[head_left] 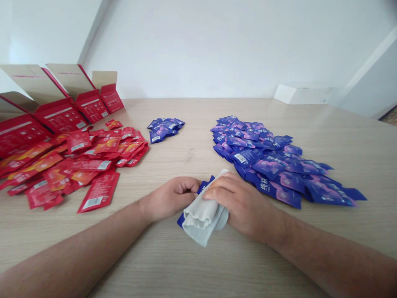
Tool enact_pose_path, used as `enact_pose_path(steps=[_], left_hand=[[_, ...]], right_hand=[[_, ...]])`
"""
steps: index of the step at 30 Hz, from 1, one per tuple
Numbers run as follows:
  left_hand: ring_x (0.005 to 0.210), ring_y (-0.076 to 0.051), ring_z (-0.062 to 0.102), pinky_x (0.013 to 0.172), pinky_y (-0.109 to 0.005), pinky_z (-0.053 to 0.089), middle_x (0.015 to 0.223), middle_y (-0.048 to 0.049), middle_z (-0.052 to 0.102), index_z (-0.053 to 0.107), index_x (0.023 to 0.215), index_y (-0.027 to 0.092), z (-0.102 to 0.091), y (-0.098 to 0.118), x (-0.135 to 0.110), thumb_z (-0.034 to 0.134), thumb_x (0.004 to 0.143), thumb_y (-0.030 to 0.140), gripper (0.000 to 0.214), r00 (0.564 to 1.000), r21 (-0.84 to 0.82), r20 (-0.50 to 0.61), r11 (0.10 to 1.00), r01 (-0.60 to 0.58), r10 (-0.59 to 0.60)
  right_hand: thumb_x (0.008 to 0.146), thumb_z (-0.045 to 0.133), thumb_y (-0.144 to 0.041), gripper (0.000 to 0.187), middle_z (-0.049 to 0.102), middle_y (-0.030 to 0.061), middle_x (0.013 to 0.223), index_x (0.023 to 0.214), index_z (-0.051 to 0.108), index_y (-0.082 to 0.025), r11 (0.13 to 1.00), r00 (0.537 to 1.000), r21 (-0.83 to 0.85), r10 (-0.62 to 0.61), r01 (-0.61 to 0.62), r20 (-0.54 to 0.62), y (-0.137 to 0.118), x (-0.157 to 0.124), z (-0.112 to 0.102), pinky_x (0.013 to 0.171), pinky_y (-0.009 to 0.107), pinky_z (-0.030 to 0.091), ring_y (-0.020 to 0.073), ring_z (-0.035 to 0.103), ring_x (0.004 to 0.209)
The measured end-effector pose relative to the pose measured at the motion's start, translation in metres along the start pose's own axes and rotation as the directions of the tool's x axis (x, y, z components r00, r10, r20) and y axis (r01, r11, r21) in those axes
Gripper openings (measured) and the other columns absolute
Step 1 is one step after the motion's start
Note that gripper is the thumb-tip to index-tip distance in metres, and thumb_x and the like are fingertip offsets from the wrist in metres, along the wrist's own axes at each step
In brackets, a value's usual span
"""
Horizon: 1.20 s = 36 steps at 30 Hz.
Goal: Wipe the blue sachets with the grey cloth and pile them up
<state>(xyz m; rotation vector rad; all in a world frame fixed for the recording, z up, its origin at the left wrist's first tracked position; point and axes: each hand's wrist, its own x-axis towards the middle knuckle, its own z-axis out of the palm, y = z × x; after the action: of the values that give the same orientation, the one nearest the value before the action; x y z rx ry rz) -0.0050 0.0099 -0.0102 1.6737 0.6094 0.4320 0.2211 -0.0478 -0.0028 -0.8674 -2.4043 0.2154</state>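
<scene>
Low over the front middle of the table, my left hand (173,198) pinches the left edge of a blue sachet (180,220). A folded white ribbed cloth (206,211) lies against the sachet and hides most of it. My right hand (240,203) is closed round that cloth, pressing it on the sachet with thumb and fingers. To the right spreads a big pile of blue-purple sachets (266,161). A small heap of similar blue sachets (164,129) sits farther back, left of the middle.
Many red and orange sachets (89,159) are piled on the left. Behind them stand several red cardboard boxes (62,116) with raised flaps. A white box (302,94) rests at the table's back right, by the white wall (211,49).
</scene>
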Motion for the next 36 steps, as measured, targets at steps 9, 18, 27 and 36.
enact_pose_path(steps=[9,18,27,36], left_hand=[[0.071,-0.011,0.047,0.065,-0.024,0.039,0.08,0.0009,0.056,0.052,0.074,0.015,0.0,-0.0003,0.0008,0.056,0.09,0.02,0.017,1.0,0.008,0.013,1.0,-0.008,0.008],[0.072,-0.011,0.049,0.065,-0.024,0.04,0.082,-0.0003,0.057,0.054,0.075,0.015,-0.0005,0.0002,0.0004,0.056,0.09,0.021,0.016,1.0,0.024,0.011,1.0,-0.006,0.006],[0.071,-0.011,0.049,0.065,-0.024,0.04,0.081,0.0001,0.057,0.053,0.074,0.015,0.0,0.0015,0.0005,0.058,0.089,0.023,0.018,1.0,0.021,0.009,1.0,-0.012,0.012],[0.072,-0.011,0.049,0.065,-0.024,0.04,0.081,-0.0004,0.057,0.054,0.075,0.014,0.0001,0.002,0.0004,0.056,0.09,0.022,0.017,1.0,0.024,0.014,1.0,-0.013,0.012]], right_hand=[[0.092,0.06,-0.012,0.021,0.065,0.0079,0.108,0.112,0.064,-0.017,1.0,0.999,-0.009,-0.022,0.022,0.037,-0.0004,-0.0009,-0.0011,0.093,0.041,0.046,0.0248,0.054,0.102],[0.091,0.062,-0.014,0.019,0.066,0.0077,0.107,0.11,0.064,-0.018,0.999,0.998,-0.017,-0.049,0.05,0.031,-0.0003,-0.0011,-0.0003,0.091,0.04,0.048,0.0237,0.056,0.1],[0.091,0.061,-0.014,0.019,0.066,0.0086,0.106,0.11,0.065,-0.018,0.999,0.998,-0.023,-0.045,0.045,0.036,-0.0023,-0.0001,-0.002,0.09,0.041,0.048,0.0244,0.056,0.1],[0.09,0.062,-0.013,0.02,0.066,0.0081,0.106,0.11,0.064,-0.018,0.999,0.999,-0.017,-0.04,0.04,0.032,-0.002,-0.001,-0.0019,0.089,0.04,0.048,0.0239,0.056,0.1]])
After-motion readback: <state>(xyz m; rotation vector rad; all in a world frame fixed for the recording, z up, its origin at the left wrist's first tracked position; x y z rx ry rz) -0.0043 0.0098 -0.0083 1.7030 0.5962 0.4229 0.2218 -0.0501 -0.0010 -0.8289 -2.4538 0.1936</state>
